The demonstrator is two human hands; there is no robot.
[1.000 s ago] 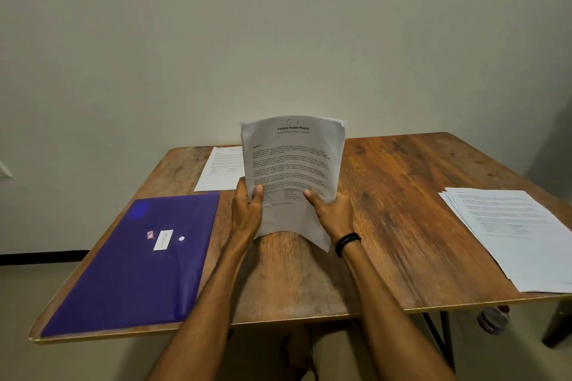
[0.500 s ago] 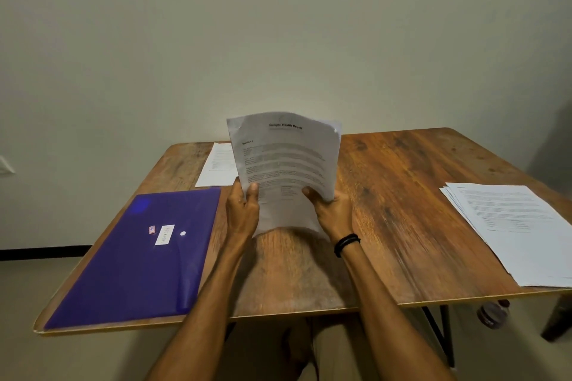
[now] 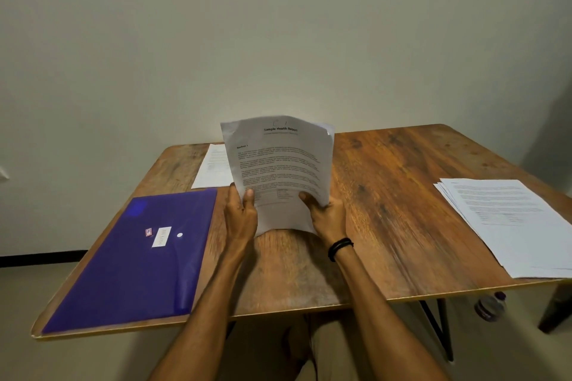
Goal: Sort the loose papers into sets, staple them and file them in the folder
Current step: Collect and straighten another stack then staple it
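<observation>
Tightly around upright papers [image 3: 278, 164], 2 hands [image 3: 241, 216] [image 3: 328, 217]

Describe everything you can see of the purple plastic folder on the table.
The purple plastic folder looks glossy and closed, with a white snap button, a white label and a small red sticker on top. It lies flat at the near left corner of the wooden table. Neither the left hand nor the right hand, both holding white printed papers, touches it.

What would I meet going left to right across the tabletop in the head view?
Purple folder → single sheet → report set, gripped by left hand and right hand → fanned paper stack.
</observation>
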